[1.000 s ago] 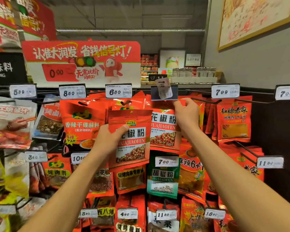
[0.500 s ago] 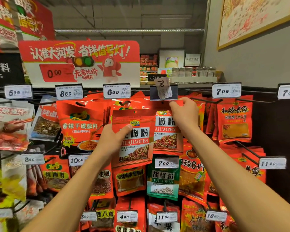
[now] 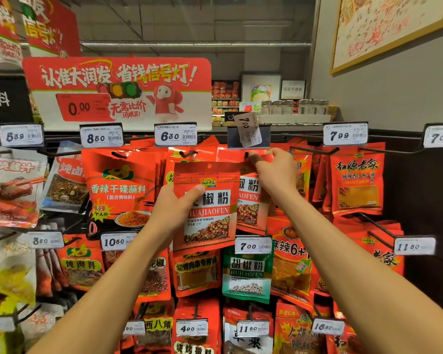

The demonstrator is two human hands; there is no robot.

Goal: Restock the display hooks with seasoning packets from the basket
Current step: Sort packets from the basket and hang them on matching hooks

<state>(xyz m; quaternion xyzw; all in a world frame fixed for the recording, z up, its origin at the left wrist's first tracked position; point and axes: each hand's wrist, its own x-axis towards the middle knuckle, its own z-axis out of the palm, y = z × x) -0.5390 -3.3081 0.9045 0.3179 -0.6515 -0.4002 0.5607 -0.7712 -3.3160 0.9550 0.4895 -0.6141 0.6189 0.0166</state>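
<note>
Two hands work the rack: the left hand [image 3: 173, 213] grips a huajiao powder packet [image 3: 207, 205] in front of the display, while the right hand [image 3: 276, 172] fingers pinch a hung packet [image 3: 250, 200] at the hook tip [image 3: 246, 155]. Missing the punched hole could drop it. No basket is visible; the hook's shaft is hidden.

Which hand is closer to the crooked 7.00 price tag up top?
The right hand. It pinches a hanging packet's top just under the crooked tag. The left hand is lower and off to the left, holding another packet.
</note>
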